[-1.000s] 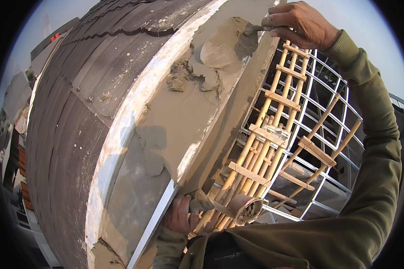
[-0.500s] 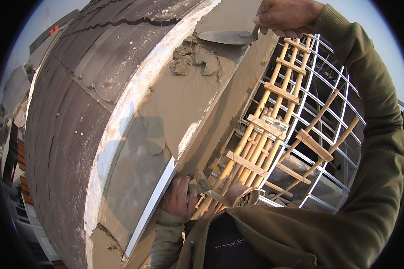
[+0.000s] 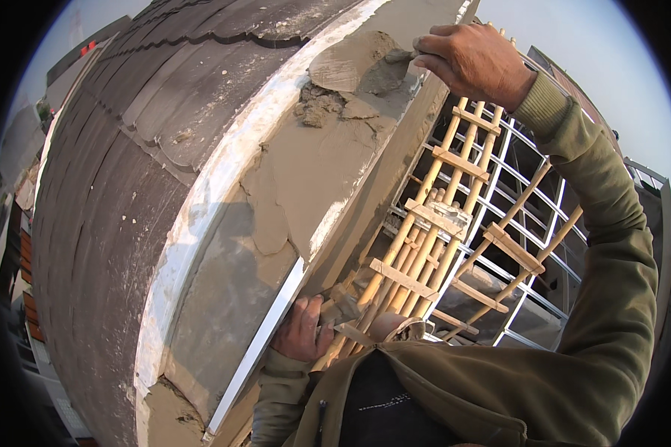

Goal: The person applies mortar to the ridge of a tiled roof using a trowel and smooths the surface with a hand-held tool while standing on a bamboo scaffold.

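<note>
My right hand (image 3: 477,63) is closed round a trowel by its handle end, high over the ledge. The trowel's rounded blade (image 3: 335,68) lies tilted at a heap of wet mortar (image 3: 324,104), with mortar on part of its face. Below, my left hand (image 3: 300,328) has its fingers curled beside a white metal straightedge (image 3: 257,346) along the ledge's outer edge. A mortar-smeared block-like piece (image 3: 343,302) is next to these fingers; what they grip is partly hidden. Smoothed mortar (image 3: 298,179) covers the ledge's upper part; a greyer, smoother patch (image 3: 220,298) is lower down.
Dark roof tiles (image 3: 112,223) slope away left, bordered by a white-splashed strip (image 3: 194,238). To the right, below the ledge, are a bamboo ladder (image 3: 462,160) with wooden rungs and a metal lattice frame (image 3: 537,223) over a drop.
My right hand has come down slightly, and the trowel blade has turned from nearly edge-on to show its broad face, shifting left over the mortar heap. My left hand stays by the straightedge.
</note>
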Demonstrator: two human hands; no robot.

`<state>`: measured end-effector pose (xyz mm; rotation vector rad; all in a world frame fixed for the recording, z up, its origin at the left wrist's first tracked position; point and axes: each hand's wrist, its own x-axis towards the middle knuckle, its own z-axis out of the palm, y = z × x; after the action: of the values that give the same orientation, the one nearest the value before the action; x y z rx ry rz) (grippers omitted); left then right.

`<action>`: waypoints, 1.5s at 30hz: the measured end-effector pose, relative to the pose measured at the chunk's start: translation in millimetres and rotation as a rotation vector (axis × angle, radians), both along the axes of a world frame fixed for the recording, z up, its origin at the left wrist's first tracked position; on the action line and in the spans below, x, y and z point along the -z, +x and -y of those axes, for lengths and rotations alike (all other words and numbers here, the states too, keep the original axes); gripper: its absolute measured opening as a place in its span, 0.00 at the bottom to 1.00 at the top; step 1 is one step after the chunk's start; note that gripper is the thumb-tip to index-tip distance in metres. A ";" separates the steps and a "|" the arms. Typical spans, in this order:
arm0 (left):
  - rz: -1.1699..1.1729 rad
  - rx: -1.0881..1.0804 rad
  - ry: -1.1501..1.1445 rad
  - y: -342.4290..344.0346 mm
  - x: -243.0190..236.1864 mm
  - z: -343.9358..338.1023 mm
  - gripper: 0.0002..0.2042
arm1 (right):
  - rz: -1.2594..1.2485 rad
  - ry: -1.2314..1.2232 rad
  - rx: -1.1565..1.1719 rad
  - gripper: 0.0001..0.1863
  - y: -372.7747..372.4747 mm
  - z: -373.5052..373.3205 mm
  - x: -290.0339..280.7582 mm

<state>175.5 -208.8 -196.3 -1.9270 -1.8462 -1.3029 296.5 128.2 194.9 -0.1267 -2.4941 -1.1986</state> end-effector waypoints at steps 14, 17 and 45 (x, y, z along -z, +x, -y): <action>-0.061 -0.064 0.051 3.8 4.5 4.7 0.27 | 0.240 -0.711 0.436 0.22 -61.0 57.9 -40.5; -0.048 -0.043 0.051 -0.8 6.7 2.8 0.26 | 0.153 -0.105 0.219 0.18 -35.5 56.9 -22.7; -0.091 0.013 0.125 -5.2 6.2 0.7 0.27 | -0.015 0.028 0.315 0.15 12.7 18.3 -10.7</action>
<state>170.3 -209.4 -202.5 -1.9041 -1.6708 -1.2793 309.2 109.9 205.6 -0.5363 -2.5070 -1.3441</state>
